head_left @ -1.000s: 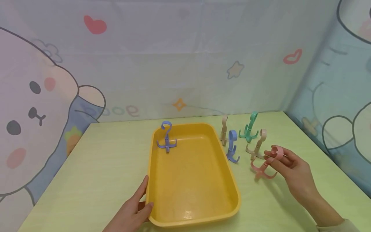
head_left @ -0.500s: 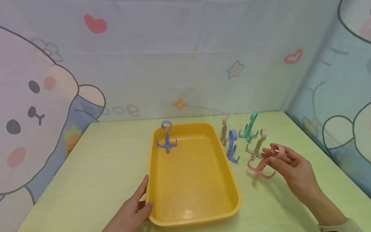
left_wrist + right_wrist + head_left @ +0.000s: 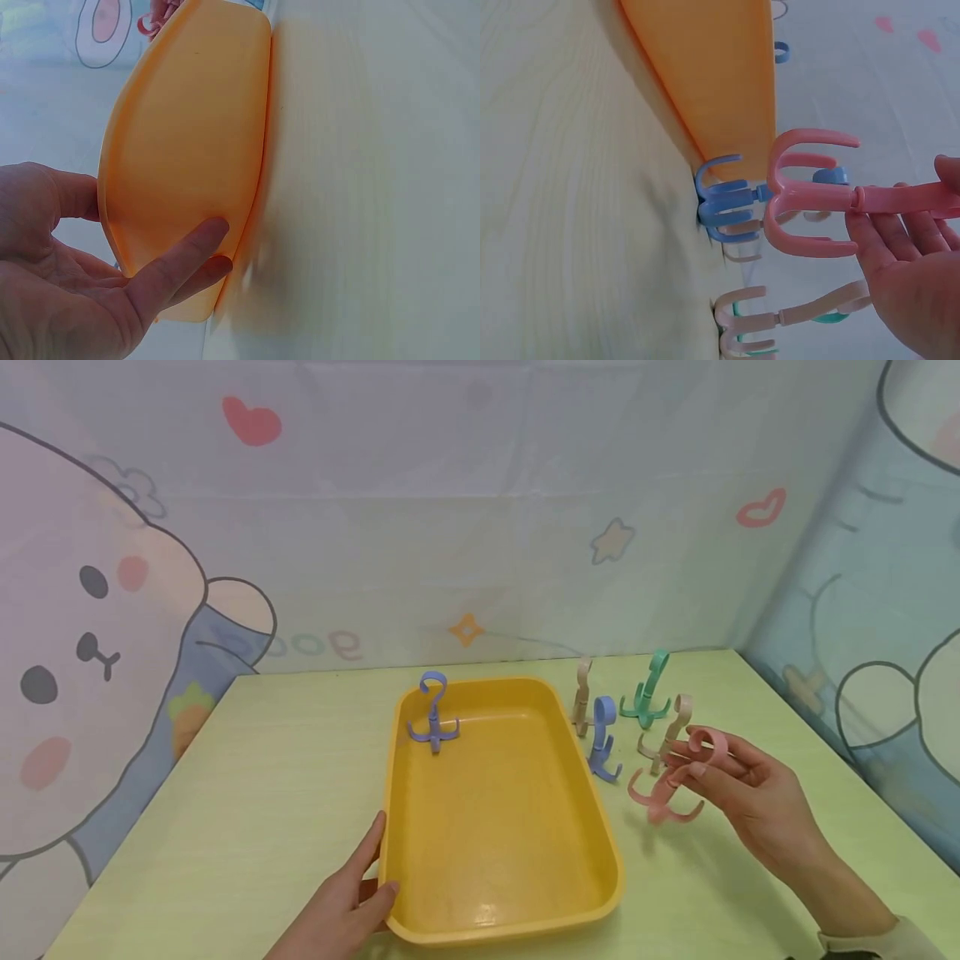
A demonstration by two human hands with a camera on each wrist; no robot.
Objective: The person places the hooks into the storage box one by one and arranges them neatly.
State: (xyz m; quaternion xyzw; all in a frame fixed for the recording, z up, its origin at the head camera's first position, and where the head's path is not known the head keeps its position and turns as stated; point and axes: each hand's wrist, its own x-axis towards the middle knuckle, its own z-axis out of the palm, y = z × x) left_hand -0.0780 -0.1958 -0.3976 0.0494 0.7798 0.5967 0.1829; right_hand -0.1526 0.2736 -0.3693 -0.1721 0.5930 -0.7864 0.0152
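With my right hand (image 3: 768, 806) I pinch a pink multi-prong hanging hook (image 3: 662, 793) by its stem, below the curled top. In the right wrist view the pink hook's prongs point away from the palm, held off the table. My left hand (image 3: 337, 906) holds the near left side of a yellow tray (image 3: 498, 835), thumb at the rim and fingers against the outer wall (image 3: 187, 135). A blue-purple hook (image 3: 433, 731) stands inside the tray at its far left corner. Just past the pink hook, a beige hook (image 3: 667, 739) stands on the table.
Beside the tray's right wall stand a blue hook (image 3: 602, 743) and another beige hook (image 3: 582, 697). A green hook (image 3: 645, 693) stands farther back right. Behind the light green table (image 3: 285, 777) hangs a printed cloth (image 3: 420, 527).
My right hand has moved slightly left with the pink hook, which has risen off the table toward the tray. The left hand and the tray stay in place.
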